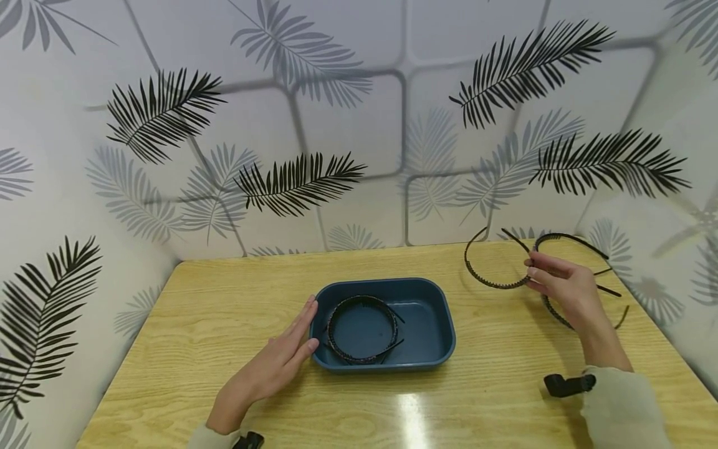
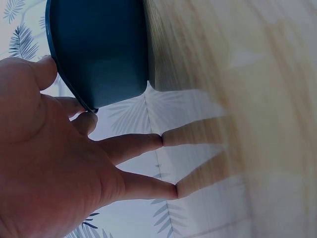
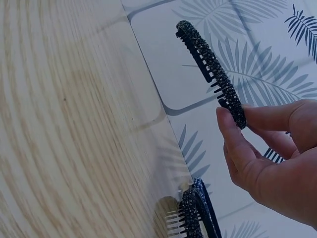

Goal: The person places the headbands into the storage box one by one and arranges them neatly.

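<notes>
Snags and slips around the tray

The left hand lies spread against the tray's left end, two fingertips on the table; a lopsided push could slide the tray. Inside the tray, toward its left, the inner bands overlap, so a loose end could hook anything laid on them. Well right of the tray, the held band is pinched by the right hand; so small a grip could let it twist or drop. Farther right of the tray lie the outer bands, near enough for its teeth to catch one.
</notes>
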`<state>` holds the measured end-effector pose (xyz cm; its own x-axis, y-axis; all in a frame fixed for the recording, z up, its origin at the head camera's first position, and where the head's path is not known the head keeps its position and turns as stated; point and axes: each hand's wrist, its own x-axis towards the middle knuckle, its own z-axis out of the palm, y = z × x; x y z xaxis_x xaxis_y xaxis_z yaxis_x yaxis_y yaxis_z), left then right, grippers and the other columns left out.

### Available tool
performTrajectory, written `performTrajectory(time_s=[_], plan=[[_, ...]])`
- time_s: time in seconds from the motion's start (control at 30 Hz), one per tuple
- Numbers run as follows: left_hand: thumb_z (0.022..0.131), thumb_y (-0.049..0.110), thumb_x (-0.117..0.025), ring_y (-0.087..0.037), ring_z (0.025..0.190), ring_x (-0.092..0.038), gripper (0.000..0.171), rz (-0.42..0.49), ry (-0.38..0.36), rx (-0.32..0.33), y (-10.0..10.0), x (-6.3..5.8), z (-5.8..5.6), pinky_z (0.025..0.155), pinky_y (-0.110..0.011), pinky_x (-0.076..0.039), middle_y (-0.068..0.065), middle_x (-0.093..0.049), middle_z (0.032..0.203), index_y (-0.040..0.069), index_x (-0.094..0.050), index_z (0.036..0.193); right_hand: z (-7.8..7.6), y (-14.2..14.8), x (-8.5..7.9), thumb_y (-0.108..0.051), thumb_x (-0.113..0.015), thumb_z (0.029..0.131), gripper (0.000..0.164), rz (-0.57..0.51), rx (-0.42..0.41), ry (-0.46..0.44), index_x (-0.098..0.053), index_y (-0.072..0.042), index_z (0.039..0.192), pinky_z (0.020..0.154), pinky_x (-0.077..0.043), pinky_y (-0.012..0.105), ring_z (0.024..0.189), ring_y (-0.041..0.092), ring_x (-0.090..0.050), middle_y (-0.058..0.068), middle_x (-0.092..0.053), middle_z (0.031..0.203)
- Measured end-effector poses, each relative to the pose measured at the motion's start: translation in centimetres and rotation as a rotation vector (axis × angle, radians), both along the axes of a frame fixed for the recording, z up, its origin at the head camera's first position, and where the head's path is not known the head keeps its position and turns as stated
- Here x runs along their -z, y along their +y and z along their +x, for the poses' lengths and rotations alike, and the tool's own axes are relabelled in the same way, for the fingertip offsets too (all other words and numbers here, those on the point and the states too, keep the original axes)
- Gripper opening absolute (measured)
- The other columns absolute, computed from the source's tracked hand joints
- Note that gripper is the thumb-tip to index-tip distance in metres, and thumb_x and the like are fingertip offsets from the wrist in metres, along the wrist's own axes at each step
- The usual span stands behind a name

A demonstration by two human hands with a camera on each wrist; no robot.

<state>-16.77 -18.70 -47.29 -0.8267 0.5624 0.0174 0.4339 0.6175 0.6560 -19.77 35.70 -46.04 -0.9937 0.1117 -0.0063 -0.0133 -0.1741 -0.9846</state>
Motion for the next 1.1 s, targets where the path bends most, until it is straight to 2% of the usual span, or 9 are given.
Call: performTrajectory(time_s=[0.13,0.37,0.47,0.6,0.67,0.8,0.9,1.1], plan=[[0.113,0.030,-0.041,-0.026,0.155,-0.014,0.066,0.009,-0.001,0.007,0.0,-0.1,0.0,0.104,-0.084,-0.018,-0.003,-0.002,0.173,0.018,-0.005,0.167,-0.2,-0.3,0.1,0.002,-0.068,0.097,0.038,-0.040,-0.023,0.022,-0.068,-0.006,0.134,0.083,-0.058,0.027,0.099,0.005,-0.072,-0.003,-0.076,0.109],[0.113,0.027,-0.042,-0.025,0.155,-0.012,0.065,0.029,0.001,0.019,0.1,-0.2,0.0,0.108,-0.079,-0.018,-0.006,-0.003,0.173,0.015,-0.007,0.167,-0.4,-0.9,0.1,0.001,-0.070,0.096,0.030,-0.047,-0.033,0.003,-0.075,-0.018,0.119,0.084,-0.057,0.027,0.099,0.006,-0.072,-0.003,-0.075,0.110],[0.113,0.027,-0.042,-0.024,0.156,-0.011,0.065,0.030,-0.007,0.017,0.1,-0.2,0.0,0.110,-0.078,-0.018,-0.005,-0.003,0.173,0.015,-0.007,0.167,-0.4,-1.1,-0.1,0.001,-0.070,0.097,0.030,-0.052,-0.038,-0.011,-0.075,-0.020,0.118,0.084,-0.057,0.027,0.099,0.005,-0.071,-0.003,-0.075,0.110],[0.113,0.027,-0.042,-0.023,0.155,-0.011,0.066,0.024,-0.007,0.010,0.1,-0.2,-0.1,0.108,-0.080,-0.017,0.000,-0.001,0.173,0.015,-0.007,0.167,-0.4,-1.6,-0.4,0.002,-0.069,0.097,0.032,-0.064,-0.052,-0.013,-0.074,-0.017,0.123,0.086,-0.057,0.027,0.101,0.006,-0.071,-0.003,-0.075,0.110],[0.113,0.027,-0.042,-0.024,0.155,-0.011,0.066,0.024,-0.006,0.011,0.1,-0.1,-0.1,0.107,-0.081,-0.017,0.002,-0.001,0.172,0.015,-0.007,0.167,-0.4,-1.9,-0.5,0.001,-0.069,0.097,0.036,-0.069,-0.065,-0.012,-0.071,-0.012,0.130,0.086,-0.057,0.028,0.102,0.006,-0.071,-0.002,-0.076,0.110],[0.113,0.027,-0.042,-0.023,0.155,-0.012,0.066,0.023,-0.006,0.008,0.1,0.0,-0.1,0.106,-0.082,-0.017,0.003,0.000,0.172,0.015,-0.007,0.167,-0.5,-2.7,-0.8,-0.001,-0.070,0.097,0.052,-0.060,-0.097,-0.008,-0.054,0.001,0.147,0.089,-0.056,0.028,0.105,0.005,-0.070,-0.002,-0.075,0.112],[0.113,0.027,-0.042,-0.023,0.156,-0.011,0.066,0.026,-0.007,0.009,0.0,0.0,-0.2,0.108,-0.080,-0.017,0.002,0.000,0.172,0.016,-0.007,0.167,-0.6,-3.3,-1.0,-0.002,-0.069,0.098,0.061,-0.032,-0.115,0.003,-0.042,0.009,0.152,0.089,-0.056,0.028,0.107,0.005,-0.069,-0.003,-0.074,0.113],[0.113,0.027,-0.042,-0.022,0.156,-0.011,0.066,0.030,-0.002,0.016,0.0,0.0,-0.2,0.112,-0.074,-0.019,0.001,-0.001,0.172,0.014,-0.007,0.167,-0.5,-4.5,-1.4,-0.006,-0.069,0.099,0.061,0.013,-0.137,0.016,-0.043,0.008,0.152,0.090,-0.056,0.029,0.109,0.005,-0.068,-0.003,-0.073,0.117]])
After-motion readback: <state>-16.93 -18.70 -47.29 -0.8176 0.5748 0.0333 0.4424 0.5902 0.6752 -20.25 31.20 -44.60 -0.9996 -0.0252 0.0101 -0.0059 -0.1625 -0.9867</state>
